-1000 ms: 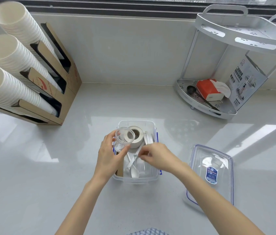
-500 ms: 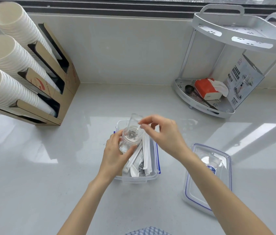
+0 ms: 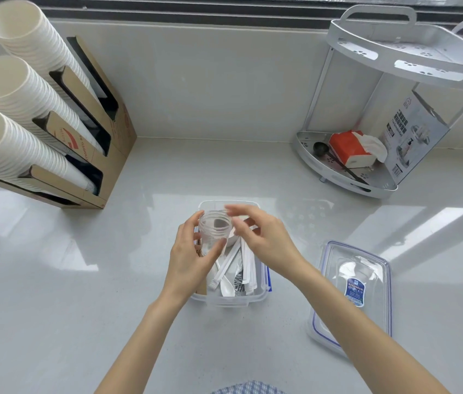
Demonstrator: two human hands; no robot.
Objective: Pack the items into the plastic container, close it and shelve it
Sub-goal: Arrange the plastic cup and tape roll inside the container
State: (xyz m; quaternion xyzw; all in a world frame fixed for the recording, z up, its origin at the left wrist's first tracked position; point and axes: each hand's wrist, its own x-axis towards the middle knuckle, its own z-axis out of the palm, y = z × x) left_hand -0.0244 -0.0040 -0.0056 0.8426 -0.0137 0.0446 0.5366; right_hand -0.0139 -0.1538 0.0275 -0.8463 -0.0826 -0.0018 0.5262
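The left hand (image 3: 189,258) grips a small clear jar (image 3: 214,230), upright above the open plastic container (image 3: 229,300). The right hand (image 3: 264,238) hovers beside the jar's mouth, fingers loosely curled and blurred, holding nothing visible. Wrapped utensils (image 3: 246,265) lie inside the container; its lid (image 3: 352,294) rests just right.

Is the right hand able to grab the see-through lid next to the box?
Probably yes. The lid lies flat on the counter just right of the container, with nothing on top of it. The right hand hovers near the jar, apparently holding nothing.
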